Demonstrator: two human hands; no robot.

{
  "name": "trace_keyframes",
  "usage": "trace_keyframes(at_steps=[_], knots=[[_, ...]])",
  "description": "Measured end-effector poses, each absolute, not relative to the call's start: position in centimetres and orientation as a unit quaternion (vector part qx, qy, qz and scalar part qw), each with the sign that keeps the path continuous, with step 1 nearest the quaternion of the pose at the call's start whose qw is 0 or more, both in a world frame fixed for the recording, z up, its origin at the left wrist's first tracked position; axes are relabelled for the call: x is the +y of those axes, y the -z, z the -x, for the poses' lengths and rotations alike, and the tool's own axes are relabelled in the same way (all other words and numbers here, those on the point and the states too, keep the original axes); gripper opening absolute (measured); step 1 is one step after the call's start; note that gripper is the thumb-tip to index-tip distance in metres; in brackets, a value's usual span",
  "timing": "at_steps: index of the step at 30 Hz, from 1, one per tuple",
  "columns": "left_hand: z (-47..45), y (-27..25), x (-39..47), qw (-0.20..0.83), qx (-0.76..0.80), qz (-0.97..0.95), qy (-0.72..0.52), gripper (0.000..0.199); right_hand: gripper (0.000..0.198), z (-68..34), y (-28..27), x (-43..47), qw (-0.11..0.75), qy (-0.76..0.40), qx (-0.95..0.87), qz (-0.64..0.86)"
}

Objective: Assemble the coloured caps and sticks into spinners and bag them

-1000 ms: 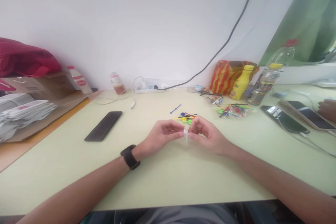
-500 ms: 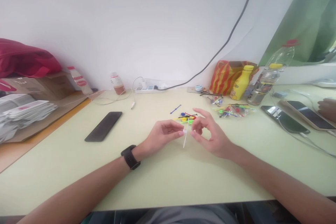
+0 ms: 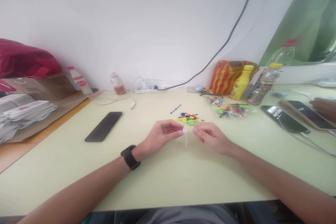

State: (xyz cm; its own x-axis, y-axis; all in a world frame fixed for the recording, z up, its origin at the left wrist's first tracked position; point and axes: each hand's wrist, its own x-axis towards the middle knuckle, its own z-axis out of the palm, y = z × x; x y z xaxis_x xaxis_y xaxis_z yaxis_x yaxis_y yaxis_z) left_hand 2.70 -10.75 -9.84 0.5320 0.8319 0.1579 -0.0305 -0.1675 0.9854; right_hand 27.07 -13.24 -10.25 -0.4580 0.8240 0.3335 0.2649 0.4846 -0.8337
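My left hand (image 3: 167, 133), with a black watch on its wrist, pinches the small white hub (image 3: 184, 131) of a plastic spinner between thumb and fingertips. From the hub a thin white pointer (image 3: 186, 140) stands roughly upright, smeared by motion. Just to its right is my right hand (image 3: 212, 137), fingers curled together with nothing visible in them and a small gap to the pointer. Behind both hands lies a loose heap of coloured plastic spinner parts (image 3: 191, 121), yellow, green, red, blue and black. A blue arrow (image 3: 175, 109) lies apart from the heap.
A black phone (image 3: 103, 126) lies at left. Bagged plastic parts (image 3: 235, 111), a yellow bottle (image 3: 242, 83) and a striped bag (image 3: 221, 78) are at back right. Another person's hand (image 3: 324, 107) rests near two phones (image 3: 309, 114). A power strip (image 3: 149, 89) sits by the wall.
My right hand's raised fingers have curled in and come down beside the pointer. The pointer has swung from tilted to nearly upright and blurred. My left hand stays put.
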Motion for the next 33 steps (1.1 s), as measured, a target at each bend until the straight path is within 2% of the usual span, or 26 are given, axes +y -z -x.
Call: trace_keyframes(at_steps=[7, 15, 23, 28, 33], knots=[[-2.7, 9.9, -10.8, 0.575, 0.288, -0.668, -0.374, 0.026, 0.045, -26.3, 11.0, -13.0, 0.377, -0.347, -0.764, 0.392], [-2.8, 10.0, -10.9, 0.596, 0.263, -0.668, -0.36, 0.026, 0.04, -26.0, 11.0, -13.3, 0.355, -0.374, -0.771, 0.374], [-2.9, 9.9, -11.1, 0.577, 0.271, -0.689, -0.344, 0.028, 0.034, -25.9, 10.9, -13.7, 0.331, -0.341, -0.801, 0.365], [-2.7, 10.1, -10.8, 0.5, 0.294, -0.732, -0.357, 0.036, 0.035, -26.7, 10.4, -13.6, 0.306, -0.265, -0.829, 0.385], [-2.6, 10.3, -11.0, 0.374, 0.301, -0.814, -0.328, 0.028, 0.028, -26.9, 10.2, -13.9, 0.195, -0.165, -0.884, 0.392]])
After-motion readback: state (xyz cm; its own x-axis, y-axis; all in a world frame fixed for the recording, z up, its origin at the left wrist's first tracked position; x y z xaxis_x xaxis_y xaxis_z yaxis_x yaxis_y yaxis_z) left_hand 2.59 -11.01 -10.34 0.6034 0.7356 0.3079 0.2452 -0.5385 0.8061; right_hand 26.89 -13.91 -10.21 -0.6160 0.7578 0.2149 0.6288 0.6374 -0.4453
